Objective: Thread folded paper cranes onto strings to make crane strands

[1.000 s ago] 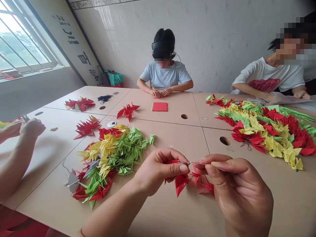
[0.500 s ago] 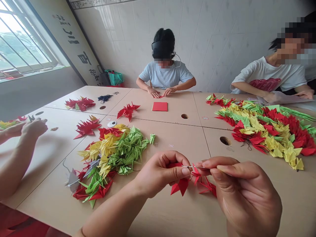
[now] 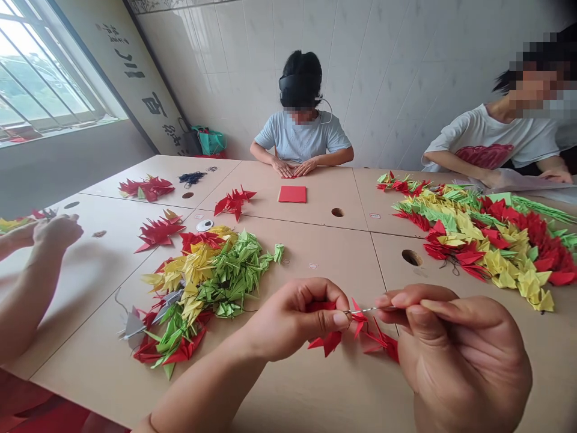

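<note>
While the left hand (image 3: 293, 319) is keeping its fingers closed on a red paper crane (image 3: 327, 343) over the desk (image 3: 315, 252), the right hand (image 3: 455, 355), at its 3 o'clock, is pinching a needle (image 3: 370, 310) between thumb and forefinger; more red cranes (image 3: 383, 344) are sitting just below the needle, and a mixed crane pile (image 3: 211, 270) is lying at 10 o'clock.

My left hand (image 3: 293, 316) pinches a red paper crane (image 3: 325, 341); my right hand (image 3: 451, 349) holds a needle (image 3: 367, 310) against it.

Red crane (image 3: 327, 344) half inside L hand (image 3: 288, 319), needle (image 3: 367, 310) tail inside R hand (image 3: 460, 361) pinch, R wrist off btm edge.
</note>
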The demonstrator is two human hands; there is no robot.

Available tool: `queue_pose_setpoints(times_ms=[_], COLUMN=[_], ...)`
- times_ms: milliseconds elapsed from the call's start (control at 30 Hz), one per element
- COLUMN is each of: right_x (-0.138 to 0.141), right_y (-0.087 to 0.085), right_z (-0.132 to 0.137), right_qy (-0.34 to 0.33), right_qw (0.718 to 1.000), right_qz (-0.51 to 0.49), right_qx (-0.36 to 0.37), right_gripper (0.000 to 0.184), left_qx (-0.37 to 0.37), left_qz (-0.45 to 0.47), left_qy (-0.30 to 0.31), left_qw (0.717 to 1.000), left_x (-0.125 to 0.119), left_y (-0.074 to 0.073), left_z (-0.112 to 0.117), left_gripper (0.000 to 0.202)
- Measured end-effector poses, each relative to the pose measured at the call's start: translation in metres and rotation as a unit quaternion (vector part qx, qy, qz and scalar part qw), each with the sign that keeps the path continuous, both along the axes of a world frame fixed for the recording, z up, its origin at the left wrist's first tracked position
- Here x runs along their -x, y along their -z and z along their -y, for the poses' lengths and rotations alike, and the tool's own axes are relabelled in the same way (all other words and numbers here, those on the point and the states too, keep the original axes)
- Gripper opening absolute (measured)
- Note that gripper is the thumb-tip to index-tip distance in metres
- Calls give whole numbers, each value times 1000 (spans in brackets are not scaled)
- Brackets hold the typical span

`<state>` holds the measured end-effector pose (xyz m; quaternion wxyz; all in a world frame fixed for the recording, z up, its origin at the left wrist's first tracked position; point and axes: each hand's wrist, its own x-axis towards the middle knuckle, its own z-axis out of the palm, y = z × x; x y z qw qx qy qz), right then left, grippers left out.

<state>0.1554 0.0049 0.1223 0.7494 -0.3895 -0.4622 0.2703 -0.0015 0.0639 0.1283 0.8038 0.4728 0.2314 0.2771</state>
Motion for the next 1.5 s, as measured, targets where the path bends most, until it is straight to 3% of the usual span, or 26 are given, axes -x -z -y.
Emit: queue_pose_setpoints(times_ms=[300,733,900,1033,1500], right_x=[-2,2,-1,0,1], right_y=[-5,0,1,1,-3], right_z=[-7,-15,-17,-17,-14], right_qy=[-175,-240,-257,-257,-275], right_qw=[975,953,948,949,934], right_qz=[-76,-120,-86,-98,-146], right_qx=[111,144,169,153,173], right_gripper=[7,6,6,7,7], left_qx=[9,41,32,18,-5], left_qz=[21,-6,-17,-18,-22], left_qy=[-2,-23,-27,-10,-52], left_qw=[1000,999,999,1000,998], left_x=[0,-5,-5,-7,-4], left_y=[4,11,6,6,7], left_z=[1,-1,-1,-1,-4], left_gripper=[16,14,17,20,21])
